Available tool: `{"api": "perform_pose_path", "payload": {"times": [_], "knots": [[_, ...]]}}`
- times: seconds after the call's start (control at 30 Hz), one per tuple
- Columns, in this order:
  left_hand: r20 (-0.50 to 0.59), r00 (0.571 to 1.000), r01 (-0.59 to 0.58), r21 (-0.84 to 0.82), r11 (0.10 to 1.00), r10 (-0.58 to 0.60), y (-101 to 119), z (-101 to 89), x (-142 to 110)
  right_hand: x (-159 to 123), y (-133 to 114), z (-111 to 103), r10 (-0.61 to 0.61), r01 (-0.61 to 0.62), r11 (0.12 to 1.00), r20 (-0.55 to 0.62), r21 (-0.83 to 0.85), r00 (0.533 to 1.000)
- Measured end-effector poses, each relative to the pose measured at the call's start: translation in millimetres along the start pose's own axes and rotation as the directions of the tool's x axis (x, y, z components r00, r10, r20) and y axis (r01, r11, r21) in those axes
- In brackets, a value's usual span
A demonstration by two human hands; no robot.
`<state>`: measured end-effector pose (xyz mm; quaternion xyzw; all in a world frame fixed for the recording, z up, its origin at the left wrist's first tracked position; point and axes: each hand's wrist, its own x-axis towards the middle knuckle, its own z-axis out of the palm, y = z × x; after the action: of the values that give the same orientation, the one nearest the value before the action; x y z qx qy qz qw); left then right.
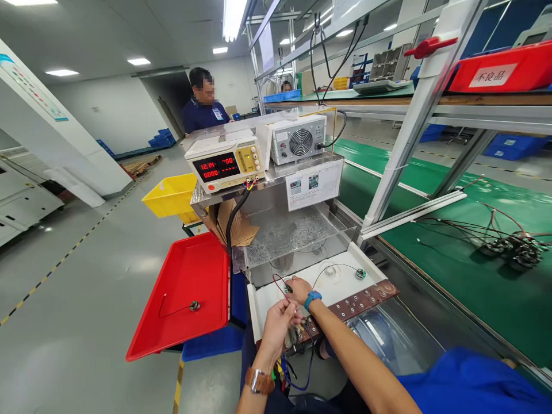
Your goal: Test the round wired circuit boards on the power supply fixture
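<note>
My left hand (280, 322) is pinched on a thin wire (278, 280), near its end, above the front edge of the white tray (255, 307). The wire loops up red and dark to a small dark part (287, 288) by my right hand (299, 290). My right hand reaches over the tray with bent fingers closed around that part, which is mostly hidden. Farther right in the tray lies a small round green circuit board (360, 273) with a thin dark wire. A brown strip (366, 298) with metal studs runs along the tray's front, and cables hang below my left hand.
Behind the tray, a power supply (226, 161) with red digits stands on a metal stand beside a fan-backed box (299, 141). A red tray (190, 322) at left holds one wired round part (194, 305). Wired parts (524, 250) lie on the green bench. A person (204, 103) stands beyond.
</note>
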<state>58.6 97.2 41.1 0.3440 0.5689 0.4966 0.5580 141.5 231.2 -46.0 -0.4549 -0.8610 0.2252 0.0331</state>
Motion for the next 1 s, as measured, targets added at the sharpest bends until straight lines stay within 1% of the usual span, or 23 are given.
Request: {"api": "perform_pose_path", "payload": {"times": [0.07, 0.1, 0.2, 0.3, 0.4, 0.7, 0.87, 1.0], "knots": [[-0.015, 0.998, -0.059, 0.189, 0.980, 0.063, -8.4, 1.7, 15.8, 1.6, 2.3, 1.0, -0.010, 0.010, 1.000, 0.005, -0.005, 1.000], [-0.012, 0.996, -0.079, 0.254, 0.964, 0.085, -12.8, 2.4, 21.8, 2.2, 3.3, 1.3, -0.014, 0.014, 1.000, 0.008, -0.007, 1.000], [0.010, 0.993, -0.111, 0.359, 0.927, 0.115, -24.7, 3.0, 31.6, 3.1, 5.8, 1.7, -0.028, 0.028, 1.000, 0.012, -0.007, 1.000], [0.033, 0.992, -0.125, 0.428, 0.895, 0.123, -34.6, 1.5, 33.2, 3.0, 6.7, 1.6, -0.035, 0.035, 0.999, -0.001, -0.005, 0.999], [0.039, 0.992, -0.127, 0.456, 0.881, 0.123, -42.0, -0.3, 33.1, 2.7, 6.2, 1.3, -0.034, 0.034, 0.999, -0.009, -0.010, 0.999], [0.008, 0.995, -0.094, 0.481, 0.872, 0.103, -54.8, -2.0, 38.1, 3.3, 5.9, 3.3, -0.011, 0.011, 1.000, 0.004, -0.003, 1.000], [-0.012, 0.997, -0.058, 0.480, 0.875, 0.072, -61.9, -1.4, 42.1, 0.2, 2.7, -1.5, -0.003, 0.003, 1.000, 0.005, 0.005, 1.000], [-0.023, 0.997, -0.058, 0.484, 0.873, 0.079, -64.0, -2.1, 43.9, -2.7, -1.0, -4.9, -0.002, 0.002, 1.000, -0.001, 0.017, 1.000]]}}
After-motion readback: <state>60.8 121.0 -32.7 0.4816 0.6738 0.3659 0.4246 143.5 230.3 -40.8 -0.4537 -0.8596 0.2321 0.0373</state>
